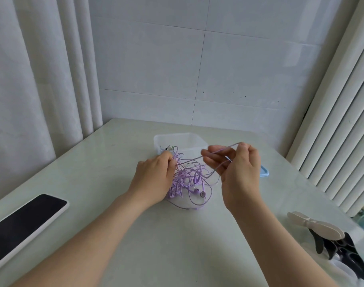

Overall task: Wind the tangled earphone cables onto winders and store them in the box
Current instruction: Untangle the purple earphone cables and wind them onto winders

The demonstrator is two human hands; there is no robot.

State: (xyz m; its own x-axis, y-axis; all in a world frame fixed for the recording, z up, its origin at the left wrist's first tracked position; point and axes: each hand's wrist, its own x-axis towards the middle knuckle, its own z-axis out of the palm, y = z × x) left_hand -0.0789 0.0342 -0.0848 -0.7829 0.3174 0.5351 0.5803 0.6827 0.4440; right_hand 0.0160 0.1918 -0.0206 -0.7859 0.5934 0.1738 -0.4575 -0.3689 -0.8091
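While my left hand (154,177) grips the purple earphone tangle (190,179) before the box (185,139), my right hand (239,172) pinches one strand (224,147); I judge it light, limp, snag-prone, best held near an end.

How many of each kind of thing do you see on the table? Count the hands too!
Hands: 2, the left hand and the right hand
Purple cable tangle: 1
Clear box: 1
Blue lid: 1
Phone: 1
Pile of winders: 1, the number in it cannot be told
Total: 7
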